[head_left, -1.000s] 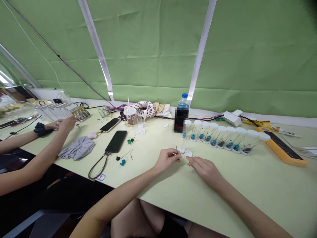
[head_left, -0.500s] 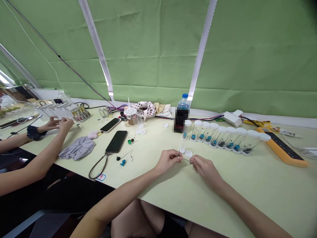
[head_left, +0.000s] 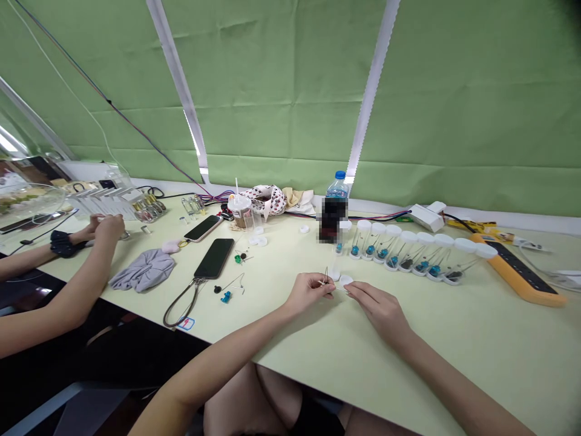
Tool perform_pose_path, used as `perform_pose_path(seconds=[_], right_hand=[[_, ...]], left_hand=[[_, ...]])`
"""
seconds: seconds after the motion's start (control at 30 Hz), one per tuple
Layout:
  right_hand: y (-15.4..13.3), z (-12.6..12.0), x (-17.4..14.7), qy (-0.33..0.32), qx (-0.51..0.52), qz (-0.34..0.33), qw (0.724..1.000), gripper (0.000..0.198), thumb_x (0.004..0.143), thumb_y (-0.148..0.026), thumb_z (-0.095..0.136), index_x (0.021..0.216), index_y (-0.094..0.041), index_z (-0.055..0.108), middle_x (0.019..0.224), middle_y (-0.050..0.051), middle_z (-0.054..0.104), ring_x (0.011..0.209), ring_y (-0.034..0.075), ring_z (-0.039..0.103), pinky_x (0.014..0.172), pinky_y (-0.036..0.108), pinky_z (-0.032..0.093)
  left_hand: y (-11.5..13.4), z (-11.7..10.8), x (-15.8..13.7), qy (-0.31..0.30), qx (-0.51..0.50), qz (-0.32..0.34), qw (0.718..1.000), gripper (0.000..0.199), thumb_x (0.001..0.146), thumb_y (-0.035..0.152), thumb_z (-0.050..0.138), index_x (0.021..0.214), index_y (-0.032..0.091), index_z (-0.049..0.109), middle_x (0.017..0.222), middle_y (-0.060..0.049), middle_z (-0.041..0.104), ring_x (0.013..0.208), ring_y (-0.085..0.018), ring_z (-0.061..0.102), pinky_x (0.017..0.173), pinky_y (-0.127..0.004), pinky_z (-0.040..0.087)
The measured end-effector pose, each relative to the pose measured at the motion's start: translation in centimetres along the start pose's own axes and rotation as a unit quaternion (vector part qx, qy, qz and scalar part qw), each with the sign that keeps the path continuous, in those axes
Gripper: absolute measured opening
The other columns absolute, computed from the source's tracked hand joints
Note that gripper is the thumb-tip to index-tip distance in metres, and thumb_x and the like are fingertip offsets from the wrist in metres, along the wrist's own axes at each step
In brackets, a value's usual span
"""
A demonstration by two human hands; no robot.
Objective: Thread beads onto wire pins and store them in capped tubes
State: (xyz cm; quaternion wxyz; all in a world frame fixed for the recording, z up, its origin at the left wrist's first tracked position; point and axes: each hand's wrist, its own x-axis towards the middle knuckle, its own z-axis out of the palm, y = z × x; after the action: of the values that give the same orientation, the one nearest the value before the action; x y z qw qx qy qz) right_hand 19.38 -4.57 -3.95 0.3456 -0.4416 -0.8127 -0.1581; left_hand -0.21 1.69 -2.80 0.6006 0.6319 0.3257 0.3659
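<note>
My left hand (head_left: 310,293) is closed in a pinch on a thin bent metal wire (head_left: 325,275), one end of which sticks up above the fingertips. Just to the right, my right hand (head_left: 376,304) pinches the wire's other end between thumb and fingers. White round caps (head_left: 345,280) lie on the table right behind the hands, partly hidden by them. To the left of my hands lie a blue figure piece (head_left: 226,297), a small black disc (head_left: 217,290) and another bent wire (head_left: 236,281).
A row of clear white-capped tubes (head_left: 394,247) holding wires and blue pieces stands behind my right hand. An orange power strip (head_left: 521,272) lies right. Phones (head_left: 214,258), a drink cup (head_left: 240,210) and a bottle (head_left: 338,189) are further back. Another person's hands (head_left: 106,229) work far left.
The wire between my hands has turned, and my right hand has shifted slightly left. The other person's hands have moved a little left.
</note>
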Motion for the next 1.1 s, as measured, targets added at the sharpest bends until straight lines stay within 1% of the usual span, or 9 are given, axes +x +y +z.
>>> perform_pose_path(seconds=[0.2, 0.4, 0.57, 0.67, 0.77, 0.83, 0.9, 1.0, 1.1], right_hand=[[0.2, -0.1, -0.3, -0.008, -0.009, -0.029, 1.000, 0.024, 0.091, -0.014, 0.046, 0.108, -0.017, 0.062, 0.101, 0.010, 0.068, 0.090, 0.018, 0.065, 0.078, 0.028, 0.053], [0.3, 0.1, -0.3, -0.020, 0.002, -0.021, 1.000, 0.026, 0.092, -0.015, 0.042, 0.106, -0.018, 0.063, 0.100, 0.009, 0.069, 0.088, 0.018, 0.066, 0.074, 0.027, 0.054], [0.0, 0.3, -0.1, -0.016, 0.043, 0.006, 0.999, 0.024, 0.093, -0.016, 0.041, 0.100, -0.020, 0.064, 0.093, 0.006, 0.070, 0.081, 0.016, 0.067, 0.070, 0.025, 0.054], [-0.2, 0.5, -0.1, -0.014, 0.059, 0.018, 0.998, 0.025, 0.093, -0.018, 0.040, 0.099, -0.021, 0.065, 0.088, 0.005, 0.071, 0.074, 0.015, 0.068, 0.065, 0.025, 0.054], [-0.4, 0.6, -0.2, -0.018, 0.080, 0.031, 0.996, 0.026, 0.093, -0.020, 0.039, 0.100, -0.020, 0.065, 0.087, 0.005, 0.072, 0.071, 0.016, 0.068, 0.064, 0.026, 0.055], [-0.7, 0.6, -0.2, -0.025, 0.116, 0.059, 0.991, 0.026, 0.094, -0.022, 0.040, 0.099, -0.020, 0.065, 0.086, 0.005, 0.072, 0.068, 0.015, 0.069, 0.064, 0.026, 0.056], [-1.0, 0.4, -0.1, -0.034, 0.164, 0.103, 0.980, 0.025, 0.094, -0.025, 0.041, 0.098, -0.020, 0.065, 0.080, 0.004, 0.072, 0.062, 0.014, 0.068, 0.061, 0.026, 0.057], [-1.4, 0.4, 0.2, -0.045, 0.209, 0.145, 0.966, 0.026, 0.094, -0.029, 0.040, 0.097, -0.021, 0.064, 0.073, 0.002, 0.071, 0.058, 0.014, 0.067, 0.056, 0.024, 0.057], [-1.3, 0.5, 0.2, -0.042, 0.182, 0.131, 0.974, 0.027, 0.094, -0.028, 0.039, 0.103, -0.022, 0.064, 0.080, 0.002, 0.072, 0.061, 0.014, 0.068, 0.058, 0.023, 0.057]], left_hand=[[-0.1, 0.1, -0.1, -0.004, 0.001, 0.003, 1.000, 0.032, 0.069, 0.044, 0.067, 0.075, 0.012, 0.065, 0.069, -0.003, 0.062, 0.065, -0.015, 0.061, 0.062, -0.024, 0.048], [-0.3, 0.0, -0.2, 0.000, 0.025, 0.015, 1.000, 0.031, 0.071, 0.043, 0.064, 0.077, 0.013, 0.066, 0.069, -0.004, 0.063, 0.065, -0.015, 0.060, 0.062, -0.024, 0.047], [-0.4, -0.1, -0.1, 0.003, 0.041, 0.021, 0.999, 0.029, 0.072, 0.042, 0.064, 0.078, 0.013, 0.067, 0.068, -0.004, 0.063, 0.066, -0.015, 0.060, 0.061, -0.023, 0.046], [-0.4, -0.1, -0.1, 0.001, 0.057, 0.029, 0.998, 0.029, 0.073, 0.042, 0.063, 0.077, 0.014, 0.067, 0.068, -0.004, 0.063, 0.065, -0.015, 0.060, 0.061, -0.023, 0.045], [-0.3, -0.1, -0.1, 0.004, 0.066, 0.043, 0.997, 0.028, 0.074, 0.041, 0.062, 0.077, 0.013, 0.067, 0.068, -0.004, 0.063, 0.065, -0.015, 0.059, 0.061, -0.023, 0.045], [-0.2, -0.2, -0.2, 0.005, 0.066, 0.050, 0.997, 0.028, 0.074, 0.040, 0.062, 0.076, 0.013, 0.067, 0.069, -0.004, 0.063, 0.065, -0.015, 0.059, 0.062, -0.023, 0.045], [-0.2, -0.2, -0.2, 0.004, 0.063, 0.052, 0.997, 0.027, 0.074, 0.039, 0.062, 0.076, 0.013, 0.067, 0.069, -0.004, 0.063, 0.064, -0.015, 0.059, 0.062, -0.023, 0.045], [-0.2, -0.2, -0.1, 0.007, 0.056, 0.038, 0.998, 0.027, 0.073, 0.040, 0.063, 0.076, 0.014, 0.067, 0.069, -0.004, 0.063, 0.065, -0.015, 0.059, 0.063, -0.024, 0.046], [-0.3, -0.1, 0.0, 0.014, 0.036, 0.013, 0.999, 0.030, 0.070, 0.043, 0.065, 0.075, 0.013, 0.067, 0.069, -0.004, 0.062, 0.065, -0.015, 0.059, 0.063, -0.025, 0.048]])
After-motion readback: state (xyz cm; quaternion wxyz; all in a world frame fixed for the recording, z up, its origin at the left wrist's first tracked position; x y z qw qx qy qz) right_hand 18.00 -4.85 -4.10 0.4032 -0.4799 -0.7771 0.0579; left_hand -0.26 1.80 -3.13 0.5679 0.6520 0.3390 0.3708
